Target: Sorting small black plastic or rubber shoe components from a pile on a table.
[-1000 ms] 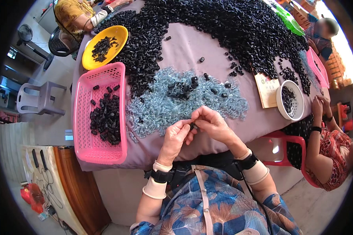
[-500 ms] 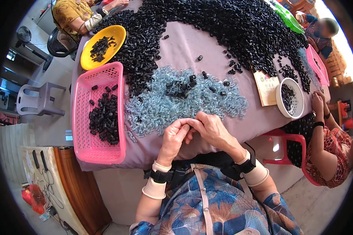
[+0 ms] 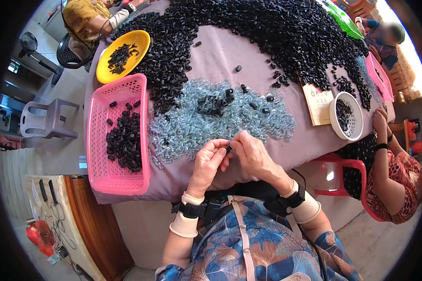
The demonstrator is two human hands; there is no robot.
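Over the near edge of the table, my left hand (image 3: pixel 210 161) pinches a small black plastic part (image 3: pixel 228 149) between thumb and fingers. Close against it, my right hand (image 3: pixel 252 155) has its thumb and forefinger pressed together; whatever lies between them is too small to make out. Just beyond both hands spreads a heap of small shiny pale-blue coiled pieces (image 3: pixel 187 133) that look like springs. Several black parts (image 3: pixel 213 104) lie on top of that heap. At left, a pink plastic basket (image 3: pixel 94 140) holds many black cap-like parts (image 3: pixel 126 143).
A large pile of black parts (image 3: pixel 248 23) covers the far table. Around it are a yellow plate (image 3: pixel 143 44), a white bowl (image 3: pixel 358 114), a printed card (image 3: pixel 318 105) and a green basket (image 3: pixel 344 21). Co-workers sit at the right and far left; one person's hands (image 3: pixel 380 121) rest by the right edge.
My right fingertips have drawn slightly away from my left ones, and the black part now shows in my left hand. At far left, the co-worker has leaned toward the table.
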